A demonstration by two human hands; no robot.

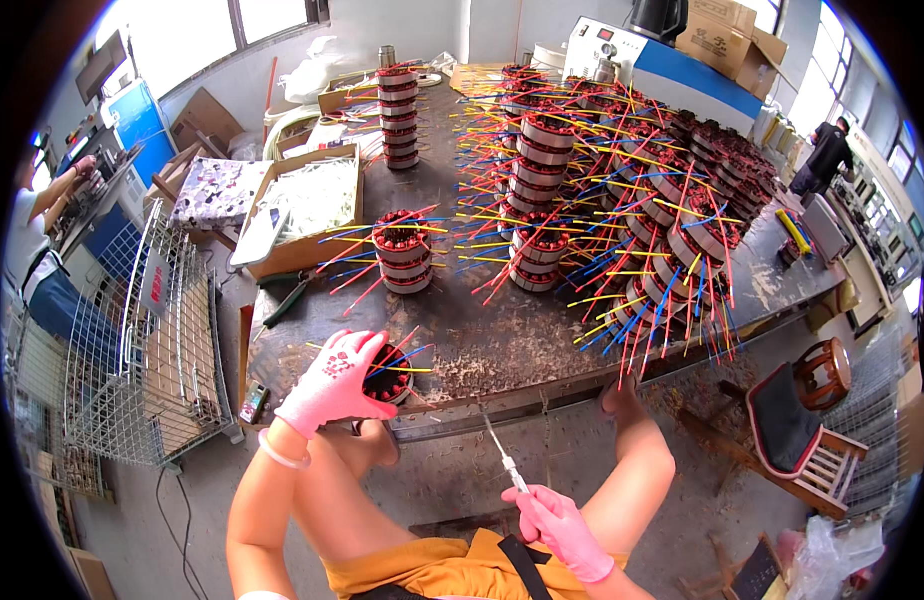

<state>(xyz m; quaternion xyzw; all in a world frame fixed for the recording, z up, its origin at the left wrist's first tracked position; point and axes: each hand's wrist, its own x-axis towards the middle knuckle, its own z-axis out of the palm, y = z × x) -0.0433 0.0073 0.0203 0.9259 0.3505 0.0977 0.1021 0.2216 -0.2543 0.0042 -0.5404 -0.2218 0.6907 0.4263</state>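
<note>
My left hand (334, 382), in a pink glove with red print, is closed round a motor stator (394, 378) at the near edge of the table. The stator stands with its dark bore up, and red, blue and yellow wires stick out of it. Part of its left side is hidden by the glove. Above my lap, apart from the stator, my right hand (560, 528), also pink-gloved, grips a thin rod tool (509, 462) with a pale handle. Its long, narrow shaft points up toward the table edge; I cannot make out its exact kind.
A short stator stack (405, 255) and a taller stack (398, 120) stand beyond. Many wired stators (672, 220) crowd the right side. Dark-handled pliers (285, 300) lie near a cardboard box (307, 205) of white pieces. A wire cage (147, 350) stands left, a chair (787, 420) right.
</note>
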